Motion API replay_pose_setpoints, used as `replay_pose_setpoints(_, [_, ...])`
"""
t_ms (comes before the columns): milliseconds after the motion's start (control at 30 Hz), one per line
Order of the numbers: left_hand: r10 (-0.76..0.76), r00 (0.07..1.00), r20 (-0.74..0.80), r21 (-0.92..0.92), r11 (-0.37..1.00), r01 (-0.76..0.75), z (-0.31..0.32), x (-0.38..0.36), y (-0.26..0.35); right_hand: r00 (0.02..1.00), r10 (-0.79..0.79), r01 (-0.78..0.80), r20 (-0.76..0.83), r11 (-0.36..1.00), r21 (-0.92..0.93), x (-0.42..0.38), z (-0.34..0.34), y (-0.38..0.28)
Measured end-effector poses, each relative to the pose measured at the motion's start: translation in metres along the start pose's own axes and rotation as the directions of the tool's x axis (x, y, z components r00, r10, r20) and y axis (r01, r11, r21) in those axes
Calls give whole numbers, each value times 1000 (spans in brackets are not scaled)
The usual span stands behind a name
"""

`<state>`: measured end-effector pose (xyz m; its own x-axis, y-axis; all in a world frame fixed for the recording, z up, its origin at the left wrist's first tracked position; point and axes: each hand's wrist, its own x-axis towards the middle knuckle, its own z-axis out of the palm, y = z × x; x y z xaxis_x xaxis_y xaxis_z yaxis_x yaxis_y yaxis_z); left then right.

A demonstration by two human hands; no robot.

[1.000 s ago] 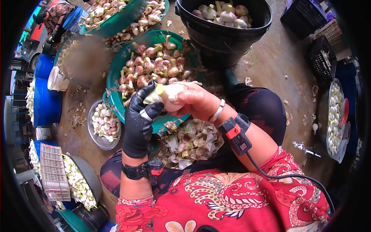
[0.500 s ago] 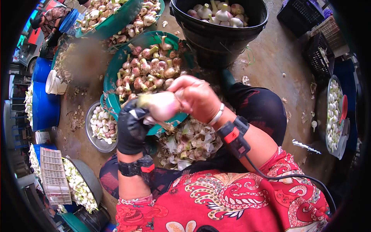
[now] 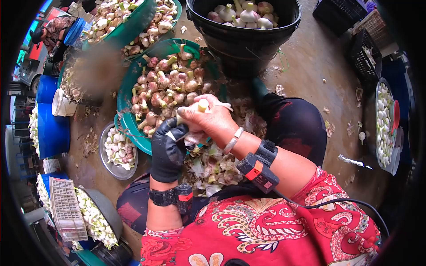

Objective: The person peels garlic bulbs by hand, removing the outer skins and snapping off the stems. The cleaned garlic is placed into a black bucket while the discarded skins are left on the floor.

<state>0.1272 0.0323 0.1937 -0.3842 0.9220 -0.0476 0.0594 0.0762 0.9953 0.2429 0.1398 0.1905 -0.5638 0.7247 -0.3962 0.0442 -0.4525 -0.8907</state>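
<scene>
Garlic bulb (image 3: 197, 111) in both hands, green basin (image 3: 126, 95) behind, peelings (image 3: 213, 164) below

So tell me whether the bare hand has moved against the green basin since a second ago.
Yes. The right hand has slid left and turned over the garlic bulb, now overlapping more of the green basin; the gloved left hand grips from below.

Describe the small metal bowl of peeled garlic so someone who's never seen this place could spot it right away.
Find the big green basin heaped with purple-skinned garlic ahead of the person. The metal bowl sits on the ground at its lower left edge. Unlike its neighbours, it is small, silver, and holds only white peeled bulbs.
</scene>
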Motion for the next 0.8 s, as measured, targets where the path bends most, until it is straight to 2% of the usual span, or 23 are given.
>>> replay_pose_setpoints(33, [140, 983, 122, 351, 920, -175, -3, 0, -12, 999, 35, -33, -29, 996, 87, 2, -2, 1])
replay_pose_setpoints(67, [-176, 982, 61, -198, 963, 185, 10, -1, 14, 994, -85, 90, -63, 994, 69, 7, -2, 14])
replay_pose_setpoints(100, [-177, 982, 67, -198, 962, 186, 11, 1, 27, 994, -86, 90, -68, 993, 70, 6, -5, 12])
replay_pose_setpoints(167, [-330, 942, 60, -429, 844, 323, 11, 5, 40, 959, -246, 218, 138, 957, 189, 4, -15, 6])
replay_pose_setpoints(200, [-294, 949, 115, -393, 864, 316, 8, 5, 40, 947, -229, 164, 227, 948, 272, 8, -17, 7])
replay_pose_setpoints(233, [-299, 947, 113, -390, 864, 319, 1, 2, 38, 912, -170, 23, 373, 930, 367, 9, -24, 5])
replay_pose_setpoints(267, [-90, 994, 57, -86, 992, 95, -8, -2, 33, 878, -202, -30, 435, 883, 469, 10, -26, 9])
replay_pose_setpoints(300, [135, 988, 73, 229, 962, -148, -18, -4, 25, 838, -243, -86, 488, 825, 559, 11, -28, 6])
replay_pose_setpoints(333, [414, 902, 123, 556, 724, -408, -40, -6, 12, 821, -158, -226, 548, 792, 567, 6, -39, 0])
replay_pose_setpoints(367, [343, 939, 14, 465, 829, -310, -46, -7, 23, 613, -211, -383, 761, 763, 520, 16, -54, -5])
replay_pose_setpoints(433, [91, 978, -189, 201, 978, -53, -60, -11, 14, 651, -301, -338, 697, 707, 621, 19, -59, -3])
replay_pose_setpoints(467, [5, 995, -95, -167, 986, -21, -89, -9, -31, 724, -202, -396, 660, 661, 637, 8, -56, -18])
replay_pose_setpoints(500, [-98, 991, 93, -426, 895, 129, -72, -11, -28, 716, -207, -391, 667, 672, 629, 8, -53, -17])
replay_pose_setpoints(533, [-255, 957, 141, -103, 957, 270, -47, -17, -27, 767, -136, -373, 627, 701, 607, 8, -48, -17])
replay_pose_setpoints(567, [-415, 900, 135, 235, 895, 378, -23, -23, -25, 814, -67, -356, 577, 729, 585, 7, -44, -16])
replay_pose_setpoints(633, [-514, 849, 119, 62, 858, 511, -2, -27, -10, 887, -103, -195, 451, 800, 567, 8, -38, -14])
replay_pose_setpoints(667, [-486, 873, 52, 8, 874, 486, -1, -23, -5, 896, -135, -130, 423, 830, 542, 10, -38, -10])
replay_pose_setpoints(700, [-489, 871, 54, 6, 872, 489, 4, -18, 10, 902, -165, -69, 400, 858, 509, 11, -36, -8])
replay_pose_setpoints(733, [-319, 948, -22, -111, 943, 315, 14, -12, 29, 925, -154, -11, 347, 902, 432, 8, -31, -10])
replay_pose_setpoints(767, [-140, 983, -120, -204, 972, 113, 20, -5, 40, 943, -156, 46, 295, 936, 348, 5, -23, -13])
replay_pose_setpoints(800, [-95, 991, -98, -213, 974, 73, 22, 1, 41, 950, -160, 109, 268, 975, 196, 3, -17, -11])
